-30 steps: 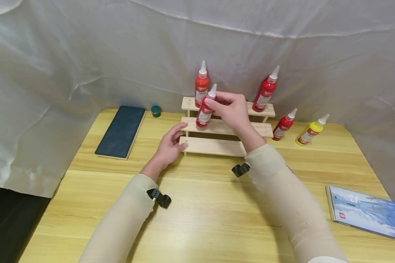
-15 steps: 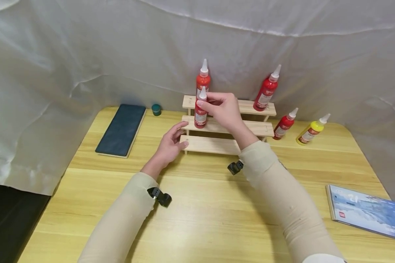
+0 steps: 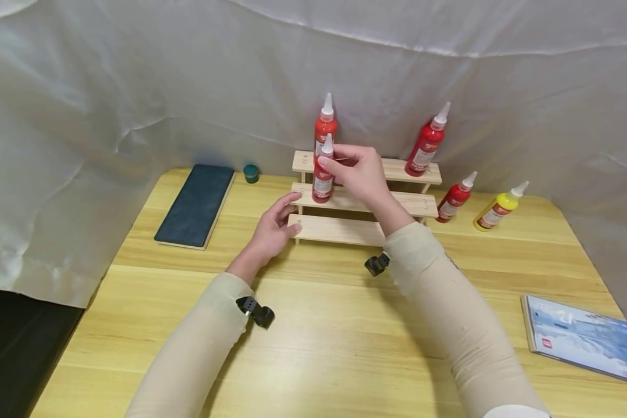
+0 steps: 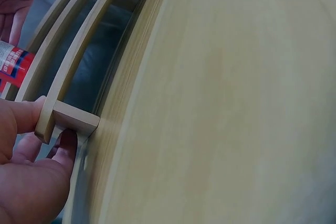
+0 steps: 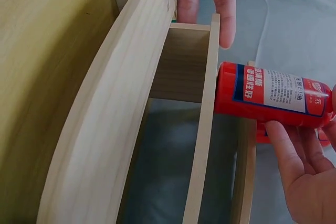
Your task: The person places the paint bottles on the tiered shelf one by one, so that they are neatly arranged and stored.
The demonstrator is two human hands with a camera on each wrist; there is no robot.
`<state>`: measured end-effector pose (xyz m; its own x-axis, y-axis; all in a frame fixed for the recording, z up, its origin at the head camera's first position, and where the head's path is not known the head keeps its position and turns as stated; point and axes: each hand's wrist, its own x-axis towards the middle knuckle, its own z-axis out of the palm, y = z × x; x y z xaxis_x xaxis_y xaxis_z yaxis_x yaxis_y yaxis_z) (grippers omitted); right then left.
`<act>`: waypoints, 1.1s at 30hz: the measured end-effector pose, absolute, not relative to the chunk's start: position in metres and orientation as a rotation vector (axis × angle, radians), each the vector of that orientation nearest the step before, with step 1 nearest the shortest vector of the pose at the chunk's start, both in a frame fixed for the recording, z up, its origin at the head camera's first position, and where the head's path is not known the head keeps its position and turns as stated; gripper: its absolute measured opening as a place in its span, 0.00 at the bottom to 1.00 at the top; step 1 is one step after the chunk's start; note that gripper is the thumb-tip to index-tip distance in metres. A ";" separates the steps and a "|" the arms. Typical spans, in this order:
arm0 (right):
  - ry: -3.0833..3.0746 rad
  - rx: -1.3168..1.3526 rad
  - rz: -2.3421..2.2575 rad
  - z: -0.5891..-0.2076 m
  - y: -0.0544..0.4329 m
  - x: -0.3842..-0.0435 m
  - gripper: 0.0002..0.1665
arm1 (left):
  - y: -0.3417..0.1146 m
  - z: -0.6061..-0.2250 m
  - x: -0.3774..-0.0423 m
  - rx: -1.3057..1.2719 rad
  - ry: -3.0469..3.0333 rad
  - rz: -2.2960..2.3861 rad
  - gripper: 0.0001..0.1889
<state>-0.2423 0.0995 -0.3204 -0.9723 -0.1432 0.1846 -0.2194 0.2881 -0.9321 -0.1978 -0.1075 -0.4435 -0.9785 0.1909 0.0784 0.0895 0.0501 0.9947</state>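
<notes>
My right hand (image 3: pixel 364 176) pinches a red squeeze bottle (image 3: pixel 322 184) with a white pointed nozzle near its neck. The bottle is upright at the left end of the middle step of a three-step wooden stand (image 3: pixel 404 203). In the right wrist view the bottle's base (image 5: pixel 227 87) is right at the step's edge. My left hand (image 3: pixel 273 229) grips the left end of the stand, thumb on the lowest step. Seen from the left wrist, its fingers (image 4: pixel 65 153) curl by the end leg. Behind the held bottle, an orange-red bottle (image 3: pixel 326 129) stands on the top step.
Another red bottle (image 3: pixel 425 148) stands at the top step's right end. On the table right of the stand are a dark red bottle (image 3: pixel 453 201) and a yellow one (image 3: pixel 496 210). A dark board (image 3: pixel 195 204) and green jar (image 3: pixel 251 173) lie left; a blue-white book (image 3: pixel 585 337) lies right.
The right hand has shifted slightly left with the red bottle, which has gone from tilted to upright on the middle step. The left hand has kept its grip on the stand.
</notes>
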 end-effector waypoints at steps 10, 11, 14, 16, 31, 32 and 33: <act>-2.432 0.403 1.736 -0.323 0.098 -0.242 0.21 | -0.107 -0.443 -0.198 0.288 2.204 2.084 0.36; -2.427 0.411 1.730 -0.323 0.098 -0.241 0.21 | -0.107 -0.443 -0.198 0.287 2.202 2.086 0.36; -2.411 0.432 1.727 -0.324 0.097 -0.241 0.20 | -0.107 -0.441 -0.198 0.289 2.191 2.094 0.36; -2.404 0.440 1.732 -0.324 0.097 -0.241 0.19 | -0.106 -0.436 -0.196 0.289 2.189 2.093 0.36; -2.406 0.423 1.783 -0.327 0.097 -0.243 0.19 | -0.104 -0.413 -0.183 0.291 2.210 2.061 0.34; -2.406 0.418 1.793 -0.327 0.097 -0.243 0.19 | -0.104 -0.412 -0.183 0.288 2.212 2.058 0.34; -2.406 0.414 1.800 -0.327 0.097 -0.242 0.19 | -0.104 -0.412 -0.182 0.284 2.214 2.054 0.34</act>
<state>-0.2421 0.0966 -0.3272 -0.9570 -0.1516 0.2473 -0.2800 0.2605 -0.9240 -0.1824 -0.1040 -0.4123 -0.9767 0.2095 0.0473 0.0629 0.0681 0.9957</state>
